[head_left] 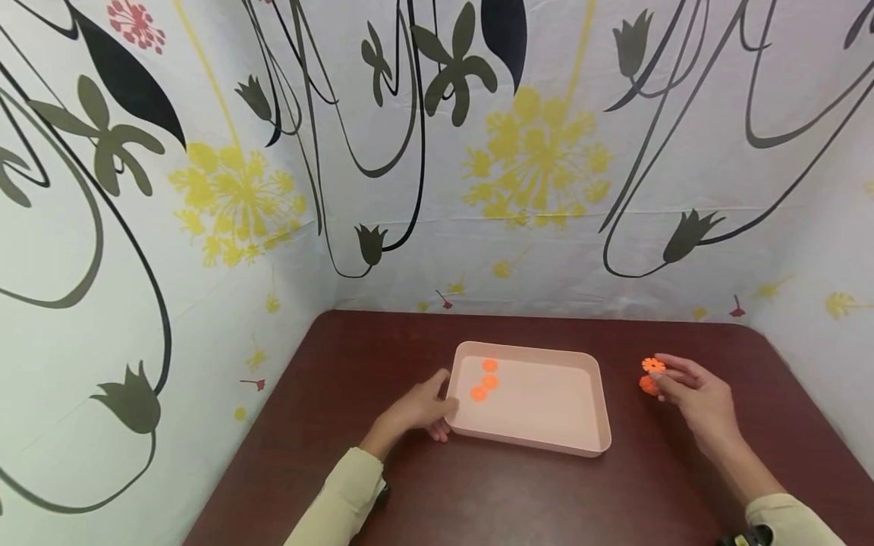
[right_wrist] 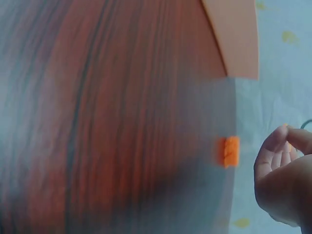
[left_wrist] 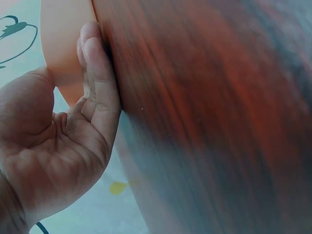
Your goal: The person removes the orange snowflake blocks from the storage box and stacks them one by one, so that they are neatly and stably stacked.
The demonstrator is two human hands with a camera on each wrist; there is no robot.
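A peach rectangular tray lies on the dark table. Three orange flower-shaped pieces sit toward its left side. At the tray's left edge is my left hand, its thumb over the rim and its fingers along the outer side; the left wrist view shows that hand against the tray wall. To the right of the tray, my right hand pinches an orange flower-shaped piece above the table. Just below it rests a small orange stack, also visible as a stack in the right wrist view.
The brown table has rounded far corners. Patterned white cloth with flowers and stems hangs behind it and along both sides. Dark wristbands show at the sleeves.
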